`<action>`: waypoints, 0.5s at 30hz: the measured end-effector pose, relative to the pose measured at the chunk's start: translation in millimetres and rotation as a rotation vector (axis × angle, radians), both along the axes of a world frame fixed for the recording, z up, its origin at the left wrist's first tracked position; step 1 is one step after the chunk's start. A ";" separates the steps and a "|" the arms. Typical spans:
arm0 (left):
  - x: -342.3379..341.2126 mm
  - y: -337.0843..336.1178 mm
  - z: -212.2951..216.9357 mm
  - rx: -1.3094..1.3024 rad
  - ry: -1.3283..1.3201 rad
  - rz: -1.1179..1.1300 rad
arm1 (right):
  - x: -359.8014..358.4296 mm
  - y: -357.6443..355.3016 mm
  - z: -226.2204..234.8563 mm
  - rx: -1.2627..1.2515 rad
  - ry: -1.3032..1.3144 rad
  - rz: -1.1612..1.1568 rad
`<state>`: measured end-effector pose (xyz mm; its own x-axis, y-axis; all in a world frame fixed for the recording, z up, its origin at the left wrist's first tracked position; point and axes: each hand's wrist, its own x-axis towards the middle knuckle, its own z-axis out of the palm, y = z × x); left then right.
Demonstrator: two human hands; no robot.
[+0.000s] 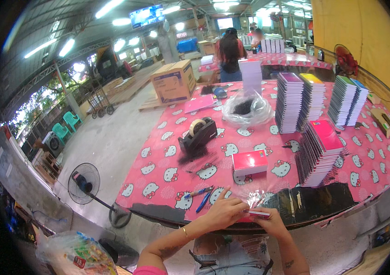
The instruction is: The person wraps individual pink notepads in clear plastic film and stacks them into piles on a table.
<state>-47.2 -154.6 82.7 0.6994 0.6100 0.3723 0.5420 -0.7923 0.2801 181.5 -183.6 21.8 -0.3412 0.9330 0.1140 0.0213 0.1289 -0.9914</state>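
Observation:
Close to my body at the table's front edge, a thin notebook (259,213) with a pinkish-red cover is seen almost edge-on. My right hand (272,222) grips its right end. At its left end are the bent fingers of my left hand (226,210), pinching it, while one finger points away over the table. Beyond my hands lies a small pile of pink-covered notebooks (250,161). A blue pen (204,201) and a second pen-like tool (198,192) rest just left of my left hand. Clear plastic film (259,195) glints in front of my hands.
A black tape dispenser (198,135) stands mid-table, near a clear plastic bag (248,110) with dark contents. Tall stacks of spiral notebooks (318,153) fill the right side. A floor fan (84,183) is at left. A person (230,52) stands beyond the table by a cardboard box (173,81).

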 end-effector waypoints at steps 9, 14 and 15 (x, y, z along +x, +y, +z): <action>-3.5 -1.1 -2.8 0.024 0.034 0.056 | -4.7 -0.9 5.5 -0.018 0.038 0.007; 20.8 -25.2 -39.1 0.191 0.061 0.314 | -11.3 2.7 -1.1 0.004 0.122 -0.119; 22.6 -32.7 -60.4 0.181 0.091 0.280 | -10.5 4.1 -3.9 0.022 0.129 -0.153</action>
<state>-24.6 -187.2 22.3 0.5495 0.7130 0.4355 0.7618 -0.6416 0.0891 171.0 -179.5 17.9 -0.1773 0.9696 0.1685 -0.0850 0.1555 -0.9842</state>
